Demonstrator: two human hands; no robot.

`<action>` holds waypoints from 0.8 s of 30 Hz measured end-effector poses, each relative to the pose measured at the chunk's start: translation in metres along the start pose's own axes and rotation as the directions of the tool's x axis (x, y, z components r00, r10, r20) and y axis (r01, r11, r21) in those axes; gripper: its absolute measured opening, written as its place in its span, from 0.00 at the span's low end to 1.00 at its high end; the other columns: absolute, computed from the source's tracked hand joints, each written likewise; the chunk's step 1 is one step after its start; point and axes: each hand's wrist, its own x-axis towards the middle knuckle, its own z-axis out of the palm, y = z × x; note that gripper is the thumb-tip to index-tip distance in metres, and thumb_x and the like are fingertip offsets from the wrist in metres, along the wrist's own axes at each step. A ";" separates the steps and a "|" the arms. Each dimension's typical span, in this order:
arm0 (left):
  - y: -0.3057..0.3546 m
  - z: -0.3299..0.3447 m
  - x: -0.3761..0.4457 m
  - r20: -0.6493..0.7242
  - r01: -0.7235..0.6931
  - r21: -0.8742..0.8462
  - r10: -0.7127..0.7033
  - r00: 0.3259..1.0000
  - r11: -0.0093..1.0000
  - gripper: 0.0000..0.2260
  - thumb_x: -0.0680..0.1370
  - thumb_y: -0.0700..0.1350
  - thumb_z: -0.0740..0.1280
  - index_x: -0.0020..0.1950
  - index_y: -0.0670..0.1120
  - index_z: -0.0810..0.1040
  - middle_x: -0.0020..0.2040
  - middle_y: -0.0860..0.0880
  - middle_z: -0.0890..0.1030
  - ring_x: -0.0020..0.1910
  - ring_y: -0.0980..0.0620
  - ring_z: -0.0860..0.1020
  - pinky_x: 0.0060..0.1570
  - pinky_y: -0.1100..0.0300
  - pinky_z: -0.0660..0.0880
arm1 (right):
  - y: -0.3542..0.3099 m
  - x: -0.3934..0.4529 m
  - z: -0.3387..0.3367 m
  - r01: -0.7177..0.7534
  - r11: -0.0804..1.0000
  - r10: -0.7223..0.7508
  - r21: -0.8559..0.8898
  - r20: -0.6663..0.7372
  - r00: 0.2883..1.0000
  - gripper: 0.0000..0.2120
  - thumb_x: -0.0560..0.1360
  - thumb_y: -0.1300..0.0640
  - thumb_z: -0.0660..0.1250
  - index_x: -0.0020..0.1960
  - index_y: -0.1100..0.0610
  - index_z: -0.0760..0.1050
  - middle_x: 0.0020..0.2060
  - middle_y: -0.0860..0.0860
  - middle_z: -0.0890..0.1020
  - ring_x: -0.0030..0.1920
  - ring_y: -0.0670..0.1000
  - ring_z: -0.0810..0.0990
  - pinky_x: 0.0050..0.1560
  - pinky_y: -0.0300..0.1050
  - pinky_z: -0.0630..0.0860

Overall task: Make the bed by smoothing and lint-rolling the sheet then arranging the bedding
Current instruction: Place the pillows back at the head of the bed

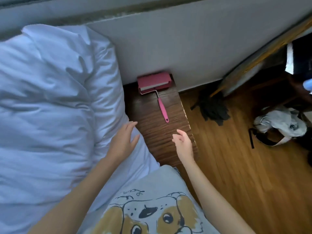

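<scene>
A pink lint roller [156, 86] lies on a dark wooden bedside ledge [152, 125], its roller head against the wall and its handle pointing toward me. White crumpled bedding [50, 98] fills the left of the view. My left hand [124, 141] rests flat with straight fingers on the bedding's right edge. My right hand [182, 142] hovers above the ledge with loosely curled fingers, holding nothing, a short way below the roller's handle tip.
The grey wall [185, 39] stands behind the ledge. To the right lies a wooden floor [236, 166] with a dark cloth heap [212, 108], a light bag with black straps [278, 127], and furniture legs [244, 68] at the far right.
</scene>
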 end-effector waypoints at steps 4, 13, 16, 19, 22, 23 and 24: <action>-0.017 -0.006 -0.083 0.017 -0.023 0.047 0.022 1.000 0.999 0.21 0.80 0.47 0.64 0.72 0.45 0.69 0.71 0.48 0.70 0.69 0.48 0.70 0.62 0.54 0.69 | 0.007 -0.061 -0.011 0.125 0.992 -0.125 0.004 0.013 0.992 0.17 0.79 0.53 0.63 0.68 0.49 0.70 0.53 0.43 0.78 0.54 0.41 0.76 0.53 0.36 0.71; -0.020 0.008 -0.248 -0.256 0.242 -0.098 -0.259 0.931 0.965 0.19 0.80 0.47 0.65 0.71 0.48 0.70 0.67 0.52 0.73 0.65 0.52 0.72 0.60 0.55 0.70 | 0.039 -0.130 -0.010 0.383 0.916 -0.338 -0.120 0.283 0.897 0.12 0.79 0.57 0.65 0.62 0.51 0.74 0.51 0.42 0.79 0.51 0.36 0.76 0.50 0.29 0.72; -0.013 0.030 -0.290 -0.328 0.327 -0.259 -0.401 0.855 0.909 0.19 0.79 0.46 0.66 0.70 0.46 0.71 0.65 0.50 0.75 0.63 0.51 0.74 0.60 0.58 0.68 | 0.059 -0.146 -0.012 0.473 0.868 -0.384 -0.153 0.396 0.834 0.12 0.78 0.57 0.66 0.61 0.51 0.75 0.51 0.42 0.80 0.52 0.38 0.77 0.53 0.33 0.74; -0.017 0.043 -0.327 -0.361 0.385 -0.348 -0.501 0.787 0.855 0.20 0.80 0.46 0.65 0.71 0.46 0.70 0.65 0.53 0.74 0.64 0.53 0.72 0.59 0.61 0.67 | 0.076 -0.165 -0.011 0.533 0.828 -0.407 -0.171 0.470 0.783 0.12 0.78 0.56 0.66 0.61 0.50 0.74 0.52 0.43 0.80 0.53 0.39 0.77 0.55 0.38 0.74; -0.027 0.051 -0.371 -0.378 0.403 -0.429 -0.566 0.733 0.808 0.20 0.81 0.47 0.64 0.72 0.49 0.69 0.64 0.56 0.72 0.64 0.56 0.70 0.61 0.61 0.67 | 0.089 -0.190 -0.004 0.567 0.803 -0.422 -0.184 0.495 0.759 0.13 0.78 0.56 0.66 0.62 0.50 0.74 0.54 0.45 0.80 0.54 0.39 0.77 0.54 0.37 0.74; -0.033 0.051 -0.385 -0.383 0.405 -0.455 -0.584 0.715 0.793 0.19 0.81 0.47 0.64 0.72 0.49 0.69 0.64 0.55 0.73 0.63 0.57 0.70 0.60 0.60 0.67 | 0.092 -0.200 0.002 0.581 0.792 -0.433 -0.189 0.498 0.752 0.13 0.78 0.56 0.66 0.63 0.50 0.74 0.54 0.45 0.80 0.54 0.39 0.77 0.55 0.39 0.75; -0.041 0.050 -0.398 -0.392 0.404 -0.482 -0.604 0.694 0.777 0.19 0.81 0.47 0.64 0.72 0.49 0.69 0.64 0.55 0.73 0.63 0.57 0.71 0.60 0.59 0.68 | 0.094 -0.210 0.009 0.594 0.780 -0.441 -0.193 0.504 0.743 0.14 0.78 0.56 0.66 0.63 0.51 0.74 0.55 0.45 0.79 0.54 0.39 0.77 0.55 0.41 0.76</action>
